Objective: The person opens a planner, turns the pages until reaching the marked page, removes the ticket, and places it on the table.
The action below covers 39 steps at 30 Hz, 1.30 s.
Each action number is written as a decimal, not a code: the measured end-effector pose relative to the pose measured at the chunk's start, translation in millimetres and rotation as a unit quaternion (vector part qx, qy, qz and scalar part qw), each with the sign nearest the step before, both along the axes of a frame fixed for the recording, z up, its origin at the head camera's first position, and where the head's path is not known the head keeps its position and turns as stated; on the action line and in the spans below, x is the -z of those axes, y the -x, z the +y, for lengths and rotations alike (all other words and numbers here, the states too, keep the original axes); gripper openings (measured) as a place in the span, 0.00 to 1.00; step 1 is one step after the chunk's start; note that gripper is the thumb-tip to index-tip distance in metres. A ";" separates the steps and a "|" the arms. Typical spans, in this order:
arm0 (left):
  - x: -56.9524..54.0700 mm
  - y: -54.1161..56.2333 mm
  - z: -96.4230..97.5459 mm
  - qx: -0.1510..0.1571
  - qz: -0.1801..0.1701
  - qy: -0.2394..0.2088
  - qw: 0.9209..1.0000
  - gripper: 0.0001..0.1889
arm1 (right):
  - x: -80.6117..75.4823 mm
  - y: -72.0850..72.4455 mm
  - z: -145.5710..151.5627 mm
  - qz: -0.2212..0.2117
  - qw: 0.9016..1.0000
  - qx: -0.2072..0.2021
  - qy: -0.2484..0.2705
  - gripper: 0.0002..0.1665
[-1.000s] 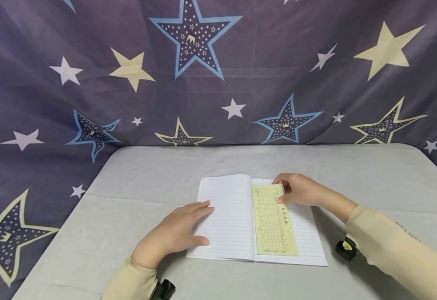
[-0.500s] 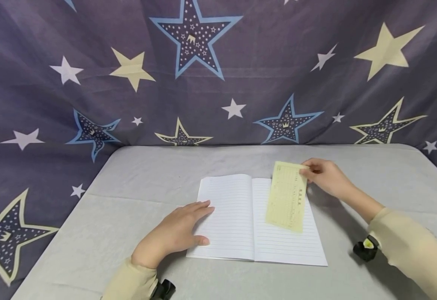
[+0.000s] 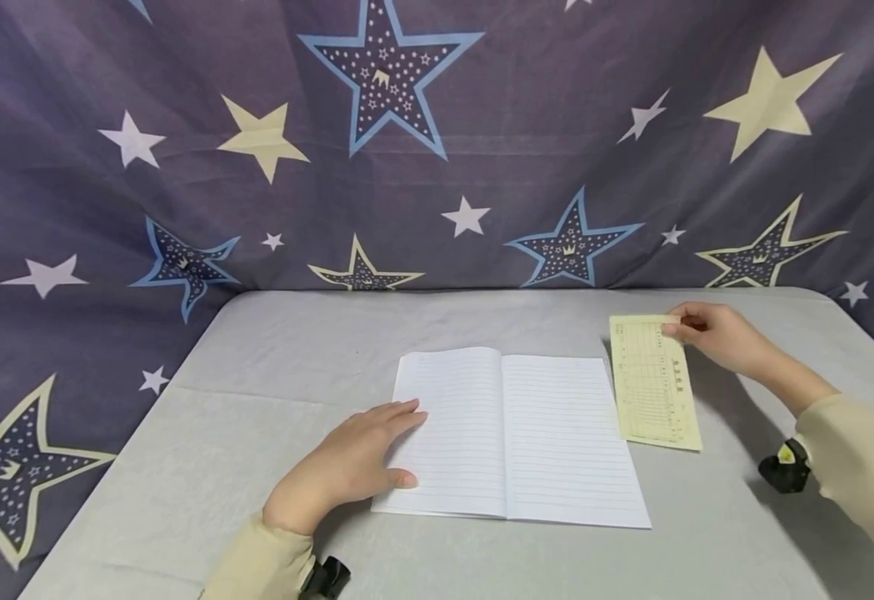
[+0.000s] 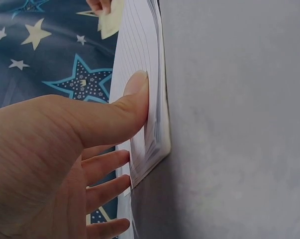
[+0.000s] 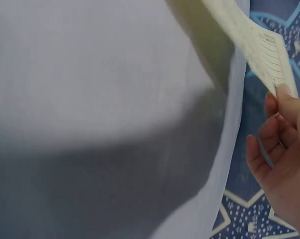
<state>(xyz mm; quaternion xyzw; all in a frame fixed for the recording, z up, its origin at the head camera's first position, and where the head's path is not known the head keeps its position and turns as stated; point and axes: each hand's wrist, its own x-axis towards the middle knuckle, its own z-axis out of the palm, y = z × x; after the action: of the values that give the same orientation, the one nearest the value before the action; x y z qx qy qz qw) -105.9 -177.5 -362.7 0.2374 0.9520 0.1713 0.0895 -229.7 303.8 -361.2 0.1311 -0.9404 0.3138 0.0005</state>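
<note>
An open notebook (image 3: 556, 442) with lined white pages lies on the table. My left hand (image 3: 350, 462) rests on its left page near the outer edge, fingers spread; in the left wrist view the thumb (image 4: 132, 102) presses the page by the edge. My right hand (image 3: 721, 337) pinches a yellow printed slip (image 3: 652, 387) by its upper right corner, between thumb and forefinger. The slip hangs to the right of the notebook, its lower left part close to the right page's edge. In the right wrist view the slip (image 5: 261, 47) is held up off the table.
The table has a light grey cloth (image 3: 294, 350). Behind it and to the left hangs a dark curtain (image 3: 422, 192) with star prints. A black wrist device (image 3: 785, 467) sits below the right sleeve, another (image 3: 326, 577) at the left one.
My right hand has lifted the yellow slip off the notebook's right page and carried it right, past the notebook's edge. The left hand has stayed on the left page.
</note>
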 end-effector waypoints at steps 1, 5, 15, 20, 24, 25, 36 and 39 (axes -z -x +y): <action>-0.2 -0.2 -0.1 -0.001 -0.001 -0.001 1.000 0.41 | 0.0 1.5 1.9 -0.001 1.000 -0.001 -0.010 0.20; -0.4 -1.1 -0.5 -0.002 0.001 -0.002 1.000 0.41 | 2.4 6.6 6.7 -0.001 0.999 0.002 -0.039 0.19; 0.9 -2.3 1.9 0.000 0.002 -0.007 1.000 0.40 | 9.9 10.5 11.2 0.001 0.997 0.018 -0.074 0.22; 0.4 -2.1 -1.2 -0.009 -0.002 -0.011 1.000 0.40 | 8.2 -1.5 6.3 0.033 0.997 0.027 -0.063 0.24; 2.4 -1.7 -7.5 -0.032 -0.016 -0.010 0.999 0.44 | 8.5 -22.0 -5.3 0.050 0.998 0.013 -0.043 0.22; 2.5 -2.0 -8.6 -0.038 -0.022 -0.009 0.999 0.46 | 8.5 -29.5 -9.6 0.050 0.998 0.005 -0.038 0.21; 6.4 1.8 -9.8 -0.035 -0.025 -0.009 0.999 0.47 | 6.5 -105.1 -56.2 0.015 0.991 -0.121 -0.054 0.26; 8.4 3.5 -8.3 -0.036 -0.028 -0.018 0.999 0.47 | 7.6 -120.3 -63.0 0.002 0.987 -0.134 -0.087 0.35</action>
<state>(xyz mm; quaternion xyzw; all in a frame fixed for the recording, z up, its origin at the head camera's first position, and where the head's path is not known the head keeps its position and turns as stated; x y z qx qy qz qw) -109.4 -185.8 -371.1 0.2000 0.9537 0.1981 0.1059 -109.5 240.8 -368.7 0.2560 -0.9382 0.2274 -0.0513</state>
